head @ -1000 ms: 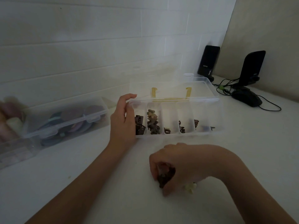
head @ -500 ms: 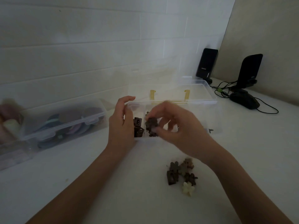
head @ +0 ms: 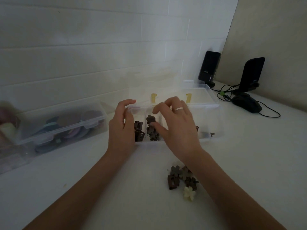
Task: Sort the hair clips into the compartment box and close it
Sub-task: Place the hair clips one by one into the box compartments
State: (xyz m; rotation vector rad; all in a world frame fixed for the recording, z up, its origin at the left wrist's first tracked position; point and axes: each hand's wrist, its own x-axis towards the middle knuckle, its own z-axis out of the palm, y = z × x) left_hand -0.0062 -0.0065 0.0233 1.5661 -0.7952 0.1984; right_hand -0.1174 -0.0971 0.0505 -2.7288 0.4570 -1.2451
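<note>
While both hands work at the clear box, the scene from largest to smallest reads:

Table (head: 249, 163): white, running under everything, with a tiled wall at the far side.

Storage box (head: 63, 128): clear, lid shut, on the left, with round coloured things inside that are too blurred to name.

Compartment box (head: 214, 130): clear, in the middle of the table, its lid (head: 199, 97) standing open toward the far side; divided into narrow compartments side by side.

Left hand (head: 121, 128): resting against the left end of the compartment box, thumb on the far rim, fingers loosely curled along the wall; whether they clamp it I cannot tell.

Right hand (head: 177, 125): over the middle compartments, fingers spread and slightly bent, nothing visibly pinched; a ring (head: 178, 109) on one finger.

Speakers (head: 209, 67): two black ones at the far right, with a black mouse (head: 246, 103) and cables near them.

Sorted clips (head: 152, 128): brown flower shapes in the second compartment from the left, dark square ones (head: 138, 131) in the leftmost.

Loose clips (head: 182, 178): small pile on the table near the right forearm, brown ones plus one cream flower clip (head: 188, 193) at the near edge.
</note>
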